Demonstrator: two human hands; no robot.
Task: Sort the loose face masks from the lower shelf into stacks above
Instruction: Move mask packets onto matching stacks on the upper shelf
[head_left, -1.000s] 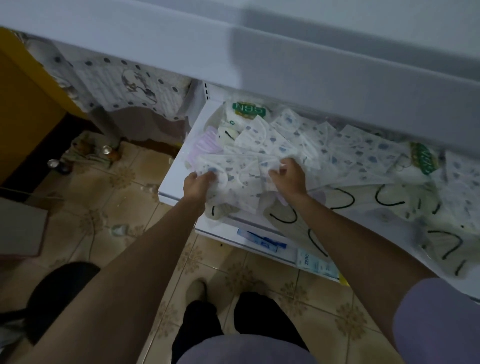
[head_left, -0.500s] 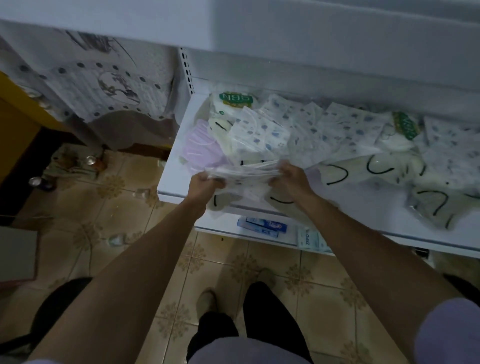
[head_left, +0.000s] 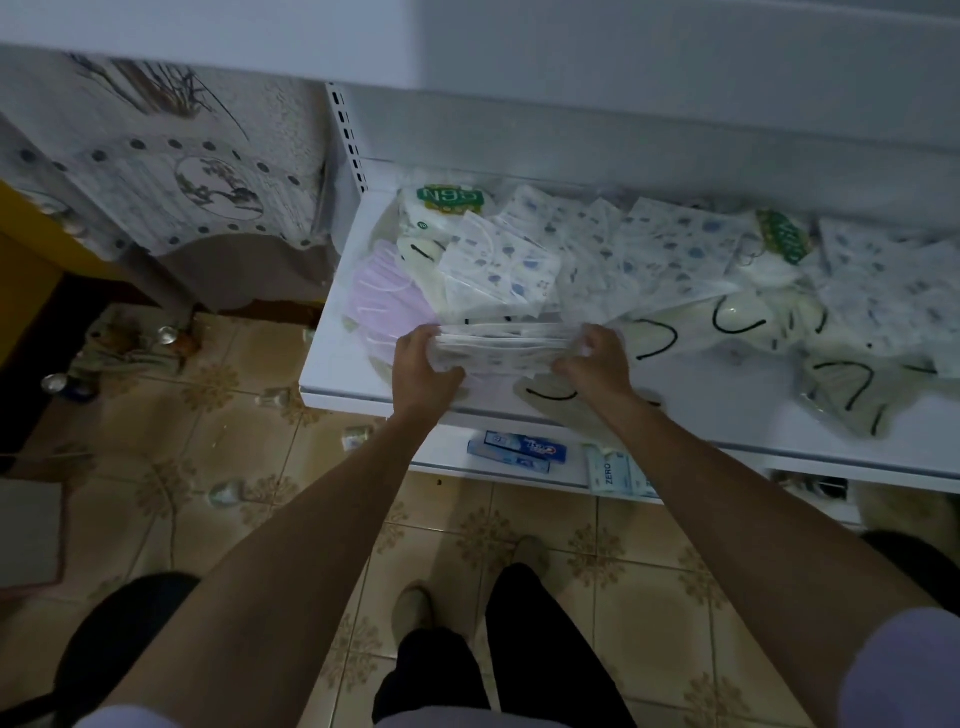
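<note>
Both hands grip one bundle of masks (head_left: 506, 347) — left hand (head_left: 421, 364) at one end, right hand (head_left: 597, 361) at the other — just above the shelf (head_left: 727, 410). Best to square the edges and keep the pinch even, so none slip out.

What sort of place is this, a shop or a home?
Probably a small shop, perhaps a pharmacy: white display shelf with slotted upright, N95 mask pack among heaped masks, toothpaste boxes below. Left hand and right hand grip a mask bundle.
</note>
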